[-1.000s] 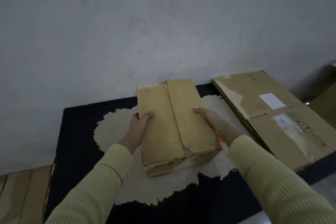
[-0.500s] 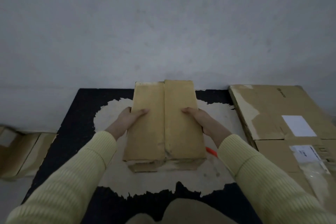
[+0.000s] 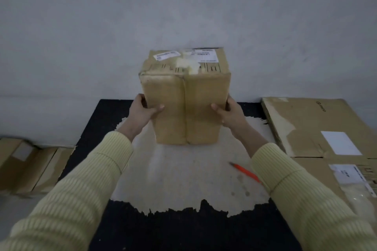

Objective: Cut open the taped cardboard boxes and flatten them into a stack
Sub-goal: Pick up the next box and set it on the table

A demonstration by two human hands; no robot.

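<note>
A taped cardboard box (image 3: 185, 96) stands tipped up on its near end in the middle of the mat, its seamed face toward me and its labelled end at the top. My left hand (image 3: 141, 113) grips its left edge, thumb on the front face. My right hand (image 3: 229, 113) grips the right edge the same way. An orange cutter (image 3: 245, 172) lies on the worn patch near my right sleeve, partly hidden by it.
The black mat (image 3: 98, 138) with a worn pale centre lies against a grey wall (image 3: 183, 16). Flattened cardboard (image 3: 318, 128) with white labels is piled at the right. More cardboard boxes (image 3: 30, 165) lie at the left on the floor.
The box lay flat on the mat under both hands; now it is tipped upright with its labelled end up. The orange cutter, nearly covered by the box before, lies exposed.
</note>
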